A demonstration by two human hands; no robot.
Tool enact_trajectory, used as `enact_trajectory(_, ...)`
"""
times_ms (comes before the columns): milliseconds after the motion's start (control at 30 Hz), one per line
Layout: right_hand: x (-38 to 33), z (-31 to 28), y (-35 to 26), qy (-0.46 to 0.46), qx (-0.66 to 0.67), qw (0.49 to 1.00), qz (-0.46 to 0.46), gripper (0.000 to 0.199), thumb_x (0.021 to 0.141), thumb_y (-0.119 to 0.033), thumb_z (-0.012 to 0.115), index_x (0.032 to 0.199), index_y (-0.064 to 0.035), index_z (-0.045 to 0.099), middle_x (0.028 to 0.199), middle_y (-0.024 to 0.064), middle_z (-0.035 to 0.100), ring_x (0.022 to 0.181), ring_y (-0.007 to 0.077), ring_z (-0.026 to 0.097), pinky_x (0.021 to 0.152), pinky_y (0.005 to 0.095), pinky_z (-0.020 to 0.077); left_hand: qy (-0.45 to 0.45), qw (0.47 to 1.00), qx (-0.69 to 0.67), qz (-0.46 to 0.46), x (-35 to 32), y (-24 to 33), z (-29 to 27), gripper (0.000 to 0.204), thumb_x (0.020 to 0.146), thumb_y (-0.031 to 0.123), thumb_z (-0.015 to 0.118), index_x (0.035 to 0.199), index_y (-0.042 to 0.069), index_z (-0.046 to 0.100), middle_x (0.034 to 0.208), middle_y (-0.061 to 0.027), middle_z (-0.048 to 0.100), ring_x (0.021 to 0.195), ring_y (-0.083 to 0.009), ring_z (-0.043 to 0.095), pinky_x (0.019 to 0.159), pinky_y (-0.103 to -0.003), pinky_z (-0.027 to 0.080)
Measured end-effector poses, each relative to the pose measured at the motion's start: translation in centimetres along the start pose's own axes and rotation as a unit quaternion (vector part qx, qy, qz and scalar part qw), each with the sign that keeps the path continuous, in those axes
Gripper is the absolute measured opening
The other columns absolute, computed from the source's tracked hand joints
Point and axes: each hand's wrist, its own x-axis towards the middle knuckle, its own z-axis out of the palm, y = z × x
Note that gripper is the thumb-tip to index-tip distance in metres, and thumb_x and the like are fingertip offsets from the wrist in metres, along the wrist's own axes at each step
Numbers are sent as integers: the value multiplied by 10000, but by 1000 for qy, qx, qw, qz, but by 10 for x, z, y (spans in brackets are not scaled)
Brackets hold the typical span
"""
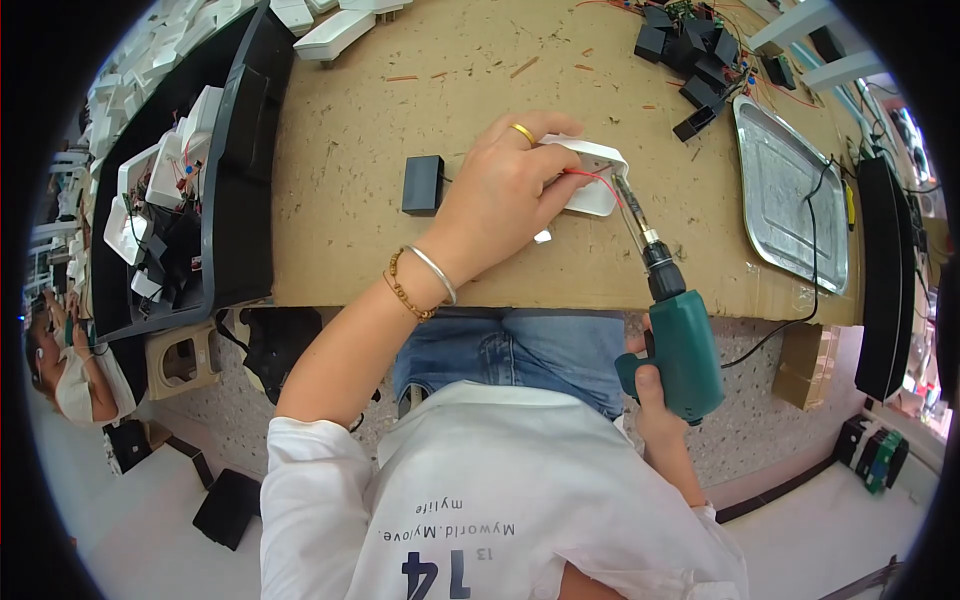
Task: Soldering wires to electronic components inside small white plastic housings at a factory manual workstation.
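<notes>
Left hand [505, 190] lies palm-down over a white casing [597, 178] near the middle of the tabletop [350, 240], fingers curled and pressed on the casing's near-left part, holding it flat. Gold ring on one finger; bangle and bead bracelet at the wrist. Red wire [592, 177] runs across the casing just past the fingertips.

Right hand [652, 385] below the tabletop edge, closed tight around the grip of a green driver [685, 350]. Driver tilted up and left; its bit [628, 200] meets the casing's right side.

Black box [423, 184] just left of the left hand, apart from it. Steel tray [790, 195] to the right, black cable [815, 240] draped across it. Heap of black parts [690, 50] at far edge, right. Black bin [215, 200] at left with white casings and wires inside.
</notes>
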Motion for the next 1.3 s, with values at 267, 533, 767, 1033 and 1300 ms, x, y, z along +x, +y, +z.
enact_trajectory(267,21,-6,4,18,-21,999,16,497,801,-198,719,1181,50,517,903,95,632,767,149,620,669,258,491,-35,993,74,80,-3,0,0,121,766,98,650,802,0,588,1174,-92,538,1035,-289,515,868,-360,464)
enact_trajectory(533,21,-18,8,-3,-53,997,-49,464,795,-219,723,1123,63,557,863,92,641,760,158,618,685,264,484,24,988,137,73,-1,0,13,128,747,108,690,770,25,596,1152,-51,565,946,-271,551,786,-356,475)
enact_trajectory(767,9,-10,-4,12,-2,1000,21,506,804,-234,715,1163,66,524,976,123,608,777,171,623,699,295,489,26,990,120,65,-5,1,11,122,768,85,674,798,10,583,1190,-78,543,972,-286,545,786,-361,480)
enact_trajectory(1033,-2,-7,-2,-21,-44,999,17,607,820,-225,696,1276,83,441,1037,131,589,777,163,635,675,275,509,7,993,94,70,-7,3,8,108,803,57,640,807,11,543,1251,-118,491,993,-295,541,801,-356,481)
enact_trajectory(1300,-2,-4,-1,-15,-45,999,13,548,819,-199,691,1235,76,464,988,116,599,758,160,636,658,276,501,-2,992,101,70,-9,3,7,96,802,43,630,818,7,543,1244,-123,489,1011,-297,533,814,-359,477)
